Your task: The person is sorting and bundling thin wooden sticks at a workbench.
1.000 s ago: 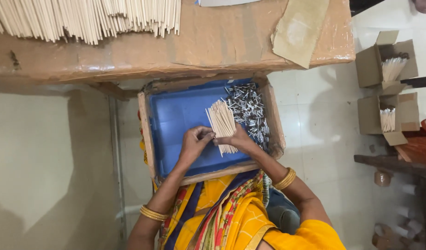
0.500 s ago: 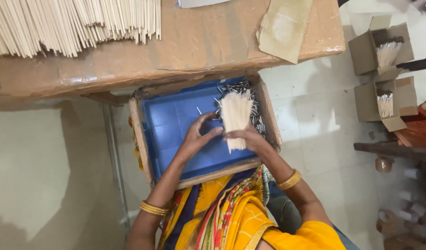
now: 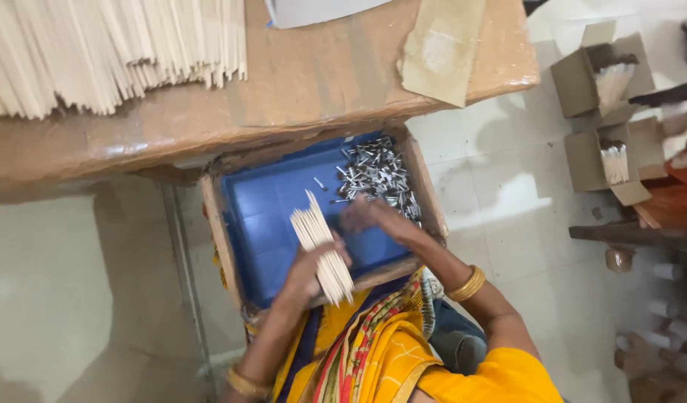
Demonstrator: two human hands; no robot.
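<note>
Our left hand [image 3: 314, 270] with fingers curled tight around a bundle of pale thin sticks [image 3: 322, 245] over the blue tray [image 3: 265, 224], our right hand [image 3: 373, 216] blurred, fingers loosely spread, reaching to the small metal tubes [image 3: 377, 173], grip unclear

Two open brown cardboard boxes [image 3: 591, 73] [image 3: 603, 158], far right of the fingers on the floor, pale sticks inside. Flat brown envelope [image 3: 442, 46] on bench [image 3: 314, 89], above the fingers.
</note>
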